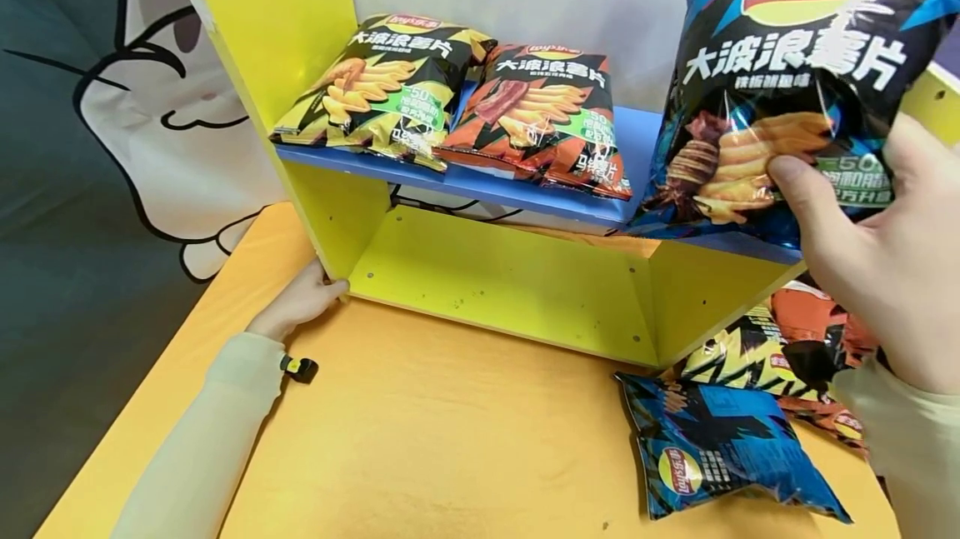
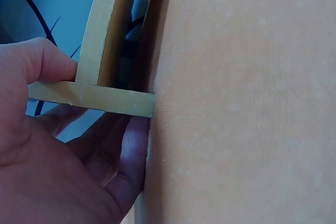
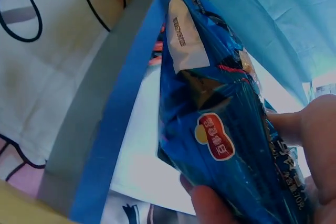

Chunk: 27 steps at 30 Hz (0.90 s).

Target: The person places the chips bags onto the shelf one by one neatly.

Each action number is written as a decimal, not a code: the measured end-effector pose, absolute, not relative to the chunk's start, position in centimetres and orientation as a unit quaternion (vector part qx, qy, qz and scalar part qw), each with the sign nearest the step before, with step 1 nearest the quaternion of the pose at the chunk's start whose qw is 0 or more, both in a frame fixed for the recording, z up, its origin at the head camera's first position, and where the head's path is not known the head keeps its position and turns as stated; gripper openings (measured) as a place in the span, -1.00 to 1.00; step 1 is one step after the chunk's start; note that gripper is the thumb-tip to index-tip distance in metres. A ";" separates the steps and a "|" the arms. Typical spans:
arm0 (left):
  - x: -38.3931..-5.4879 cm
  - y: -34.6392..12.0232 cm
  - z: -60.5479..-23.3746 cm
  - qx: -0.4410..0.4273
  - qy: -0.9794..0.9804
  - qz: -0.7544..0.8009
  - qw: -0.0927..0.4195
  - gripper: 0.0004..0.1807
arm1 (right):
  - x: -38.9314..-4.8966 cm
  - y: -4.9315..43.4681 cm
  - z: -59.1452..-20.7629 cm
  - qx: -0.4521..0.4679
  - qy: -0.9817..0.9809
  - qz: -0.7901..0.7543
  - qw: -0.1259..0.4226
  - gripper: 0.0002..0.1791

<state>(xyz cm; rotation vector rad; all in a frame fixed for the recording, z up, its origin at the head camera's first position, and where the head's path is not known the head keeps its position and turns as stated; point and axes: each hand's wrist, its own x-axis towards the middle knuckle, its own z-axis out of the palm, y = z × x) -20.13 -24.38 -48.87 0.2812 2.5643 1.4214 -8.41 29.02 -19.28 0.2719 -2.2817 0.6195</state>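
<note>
My right hand (image 1: 892, 239) holds a blue-and-black bag of Lay's potato chips (image 1: 780, 97) at the right end of the blue shelf board (image 1: 637, 139), thumb across its front. In the right wrist view that chip bag (image 3: 210, 103) is seen from its side, close beside the blue board (image 3: 113, 114). Down at the rack's lower left corner, my left hand (image 1: 303, 297) grips the edge of the yellow panel (image 1: 341, 222). The left wrist view shows thumb and fingers on either side of the panel's edge (image 2: 115, 99).
A yellow-and-black chip bag (image 1: 382, 89) and an orange-and-black one (image 1: 536, 110) lean side by side on the board. On the orange tabletop (image 1: 420, 431), another blue bag (image 1: 727, 447) lies at right, before yellow (image 1: 735, 351) and orange bags (image 1: 810, 314) partly hidden by my right arm.
</note>
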 end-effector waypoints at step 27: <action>-20.0 -24.4 -49.0 0.094 0.866 0.481 0.100 -0.53 | -10.4 25.6 -18.5 -0.007 -0.950 -0.017 0.312 -0.41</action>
